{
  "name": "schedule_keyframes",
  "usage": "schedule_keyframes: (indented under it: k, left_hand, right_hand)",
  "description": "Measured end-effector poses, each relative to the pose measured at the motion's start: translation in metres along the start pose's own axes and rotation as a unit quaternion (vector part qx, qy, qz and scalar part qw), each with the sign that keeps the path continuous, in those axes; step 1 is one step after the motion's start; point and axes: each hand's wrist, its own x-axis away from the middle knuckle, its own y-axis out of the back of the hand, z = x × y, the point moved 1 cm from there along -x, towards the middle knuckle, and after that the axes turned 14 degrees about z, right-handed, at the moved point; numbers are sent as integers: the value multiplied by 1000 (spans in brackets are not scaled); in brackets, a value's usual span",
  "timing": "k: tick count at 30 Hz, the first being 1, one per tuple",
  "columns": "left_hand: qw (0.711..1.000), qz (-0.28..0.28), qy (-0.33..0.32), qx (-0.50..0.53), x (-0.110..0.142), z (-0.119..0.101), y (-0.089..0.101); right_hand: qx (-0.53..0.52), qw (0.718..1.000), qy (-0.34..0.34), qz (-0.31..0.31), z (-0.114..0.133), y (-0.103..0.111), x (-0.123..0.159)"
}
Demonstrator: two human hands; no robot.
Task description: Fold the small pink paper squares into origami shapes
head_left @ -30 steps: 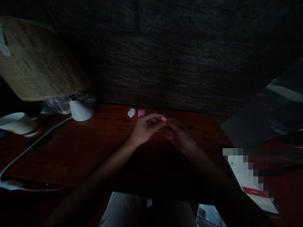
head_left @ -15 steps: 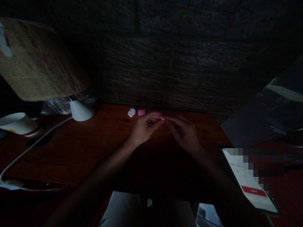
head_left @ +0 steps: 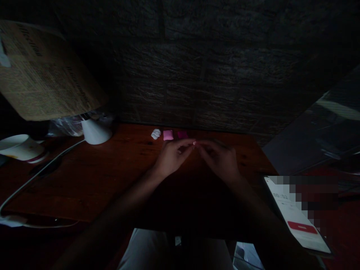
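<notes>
My left hand (head_left: pixel 173 154) and my right hand (head_left: pixel 221 159) meet fingertip to fingertip above the wooden table. Between their pinched fingers is a tiny pale pink lump (head_left: pixel 194 143), too small and dim to name for certain. Behind my left hand, a light pink square block (head_left: pixel 168 135) lies on the table. A darker magenta piece (head_left: pixel 182 134) sits to its right, partly covered by my left fingers. Left of both rests a white crumpled lump (head_left: pixel 156 134).
On the left stand a lamp with a white base (head_left: pixel 97 132) and newspaper-print shade (head_left: pixel 53 75), and a paper cup (head_left: pixel 22 147). A white cable (head_left: pixel 42 174) crosses the table. A lit phone (head_left: pixel 302 225) lies right. A dark brick wall (head_left: pixel 185 75) closes the back.
Both hands have come slightly lower and nearer to me, still holding the small pink lump. More of the pink block shows, and the magenta piece has come into sight.
</notes>
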Motion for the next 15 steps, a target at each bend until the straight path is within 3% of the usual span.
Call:
schedule_keyframes:
  k: [7,10,15]
  left_hand:
    - [999,-19,-11,-33,2,-1,-4]
    - [999,-35,-5,21,1,-1,-4]
    - [992,-43,9,115,-3,-1,-2]
  right_hand:
    - [-3,998,-43,-47,6,-9,3]
    - [-13,997,-43,-57,8,-9,3]
    - [-52,998,-32,-25,9,-7,2]
